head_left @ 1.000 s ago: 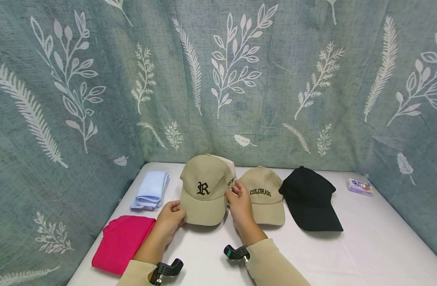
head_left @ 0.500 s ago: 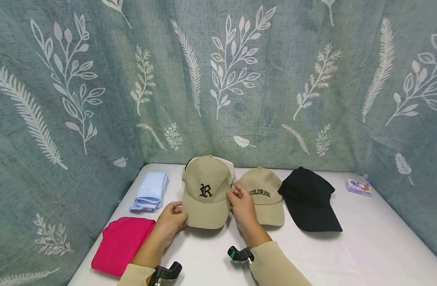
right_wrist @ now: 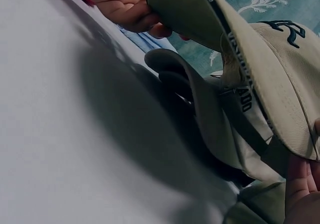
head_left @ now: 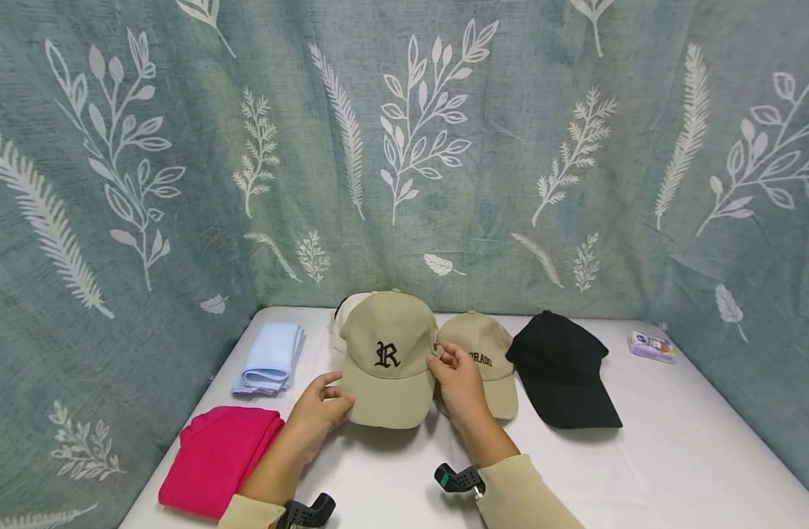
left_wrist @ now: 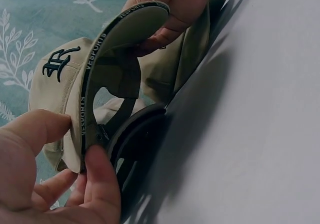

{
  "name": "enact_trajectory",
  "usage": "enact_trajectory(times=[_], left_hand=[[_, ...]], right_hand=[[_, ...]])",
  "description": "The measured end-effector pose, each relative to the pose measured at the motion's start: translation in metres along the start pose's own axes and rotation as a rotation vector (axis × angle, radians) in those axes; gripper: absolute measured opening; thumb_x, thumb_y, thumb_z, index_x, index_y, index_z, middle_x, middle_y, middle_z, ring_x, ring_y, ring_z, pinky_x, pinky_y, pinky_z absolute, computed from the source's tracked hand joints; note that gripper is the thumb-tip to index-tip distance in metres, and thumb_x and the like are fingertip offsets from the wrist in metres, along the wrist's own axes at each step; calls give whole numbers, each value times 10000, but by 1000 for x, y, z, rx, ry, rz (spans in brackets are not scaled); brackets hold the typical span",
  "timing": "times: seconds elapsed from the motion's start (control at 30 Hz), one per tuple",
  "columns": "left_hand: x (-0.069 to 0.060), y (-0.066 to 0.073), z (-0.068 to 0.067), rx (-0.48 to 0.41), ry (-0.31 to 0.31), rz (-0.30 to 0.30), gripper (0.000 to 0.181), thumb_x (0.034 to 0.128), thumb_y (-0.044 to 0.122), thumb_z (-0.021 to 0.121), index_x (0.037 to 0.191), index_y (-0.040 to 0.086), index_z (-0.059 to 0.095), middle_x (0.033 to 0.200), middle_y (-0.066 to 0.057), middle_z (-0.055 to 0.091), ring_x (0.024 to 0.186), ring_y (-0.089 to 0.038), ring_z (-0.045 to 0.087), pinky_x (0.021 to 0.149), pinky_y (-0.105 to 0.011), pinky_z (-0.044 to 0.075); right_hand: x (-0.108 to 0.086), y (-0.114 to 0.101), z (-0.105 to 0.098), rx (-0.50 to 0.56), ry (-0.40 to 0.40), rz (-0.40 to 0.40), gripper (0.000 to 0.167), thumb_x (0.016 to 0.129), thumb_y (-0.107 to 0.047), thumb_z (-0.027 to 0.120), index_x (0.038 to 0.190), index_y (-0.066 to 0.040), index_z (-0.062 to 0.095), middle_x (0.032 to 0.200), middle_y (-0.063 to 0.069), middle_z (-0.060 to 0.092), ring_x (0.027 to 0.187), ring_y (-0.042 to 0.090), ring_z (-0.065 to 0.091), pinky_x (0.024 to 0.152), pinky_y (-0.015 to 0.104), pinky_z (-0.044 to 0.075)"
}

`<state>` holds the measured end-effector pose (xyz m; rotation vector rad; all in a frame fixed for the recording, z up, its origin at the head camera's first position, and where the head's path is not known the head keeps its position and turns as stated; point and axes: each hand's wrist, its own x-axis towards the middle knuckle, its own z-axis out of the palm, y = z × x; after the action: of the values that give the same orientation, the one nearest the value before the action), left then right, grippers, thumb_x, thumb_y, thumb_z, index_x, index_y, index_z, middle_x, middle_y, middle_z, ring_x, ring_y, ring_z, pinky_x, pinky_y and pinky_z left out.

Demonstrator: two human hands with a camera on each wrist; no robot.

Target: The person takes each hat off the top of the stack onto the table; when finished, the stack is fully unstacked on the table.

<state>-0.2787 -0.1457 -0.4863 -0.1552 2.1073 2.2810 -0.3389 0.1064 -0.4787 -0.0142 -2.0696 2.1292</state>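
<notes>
Pinching the tan R cap (head_left: 389,364), left grip (head_left: 321,411) and right grip (head_left: 461,383) flank it.

The held cap (head_left: 386,360) is before another cap (head_left: 348,307) — folded cloths (head_left: 270,360) lie at left, two more caps (head_left: 566,371), then a packet (head_left: 652,347), at right.

The white tabletop (head_left: 682,448) carries a folded light-blue cloth (head_left: 272,356) at its far left, with a folded pink cloth (head_left: 219,459) just nearer. Toward the back, right of the middle, sit a tan cap (head_left: 477,330), its lettering partly covered, and just beside it a black cap (head_left: 559,371). A small purple packet (head_left: 652,347) lies well apart, near the far right corner.
</notes>
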Motion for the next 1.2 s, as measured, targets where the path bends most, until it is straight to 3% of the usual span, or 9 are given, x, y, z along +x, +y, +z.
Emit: enact_trajectory(times=[0.2, 0.37, 0.63, 0.8, 1.2], left_hand=[[-2, 1, 5, 19, -17, 5, 641, 917, 45, 747, 1498, 57, 477, 1061, -69, 458, 780, -149, 560, 684, -256, 537], [-4, 4, 11, 36, -33, 10, 621, 919, 64, 754, 1479, 63, 485, 1073, -80, 465, 783, -163, 563, 695, -275, 543], [-14, 6, 26, 48, -55, 20, 645, 912, 66, 764, 1479, 12, 459, 1109, -109, 494, 757, -168, 570, 682, -287, 557], [-21, 7, 35, 64, -73, 36, 636, 901, 75, 776, 1447, -15, 463, 1145, -151, 526, 826, -183, 585, 695, -318, 576], [-32, 10, 57, 106, -140, 30, 642, 914, 153, 790, 1430, -29, 455, 1212, -169, 525, 934, -198, 606, 758, -326, 592]], right_hand=[[-4, -10, -10, -49, -8, -5, 499, 984, -154, 738, 1438, -28, 574, 1159, 76, 552, 1022, 129, 515, 810, 162, 482], [-6, -14, -20, -96, -3, -12, 474, 981, -171, 745, 1411, -33, 601, 1234, 128, 559, 1053, 155, 509, 820, 163, 477], [-12, -22, -36, -144, 10, -7, 445, 984, -192, 748, 1376, -21, 623, 1268, 149, 610, 1095, 173, 563, 827, 172, 481], [-17, -25, -48, -168, -17, -20, 434, 990, -219, 742, 1368, -36, 633, 1328, 157, 628, 1189, 237, 589, 876, 183, 494], [-26, -36, -81, -181, -48, 10, 423, 1006, -179, 719, 1379, -26, 591, 1310, 129, 595, 1102, 129, 555, 863, 171, 500]])
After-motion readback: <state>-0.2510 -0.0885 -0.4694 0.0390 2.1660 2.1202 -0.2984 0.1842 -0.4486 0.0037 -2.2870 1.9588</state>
